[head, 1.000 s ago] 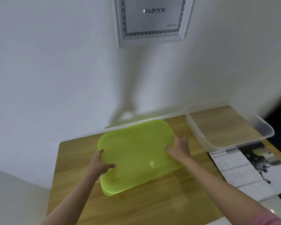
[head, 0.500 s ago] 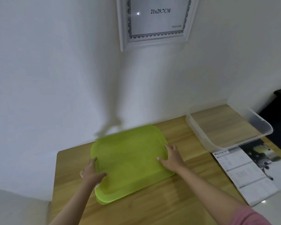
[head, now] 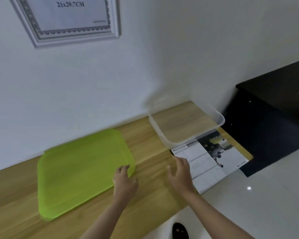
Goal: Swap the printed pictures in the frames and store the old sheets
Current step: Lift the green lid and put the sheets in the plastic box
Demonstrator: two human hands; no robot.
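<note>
So my left hand [head: 124, 180] is sitting at the right edge of the green lid [head: 81, 171], fingers loosely curled with the tips touching the lid's rim. I can't really tell if it's gripping the edge or just resting there, things are a bit blurry. My right hand [head: 179, 173] is spread, fingers relaxed and apart, holding nothing, hovering over the wooden surface [head: 154, 200] right at the left edge of the printed sheet [head: 209, 163]. Can't say for sure whether it touches the paper.

The lid lies flat on the left half of the surface. There looks to be a second green edge peeking out under its near corner, but I can't make out what that is.

The sheet lies flat on the right side of the surface, with text panels on one half and a dark photo on the other. Its far end is tucked against or slightly under the clear bin [head: 186, 125], which sits at the back right corner of the surface, against the wall.

Up on the wall, above the lid, hangs a white frame [head: 72, 25] with a sheet inside that reads something like 21x29.7CM. Off to the right there's a black cabinet [head: 273, 121], and down by the near edge a dark shoe [head: 179, 231] on the pale floor [head: 259, 200].
</note>
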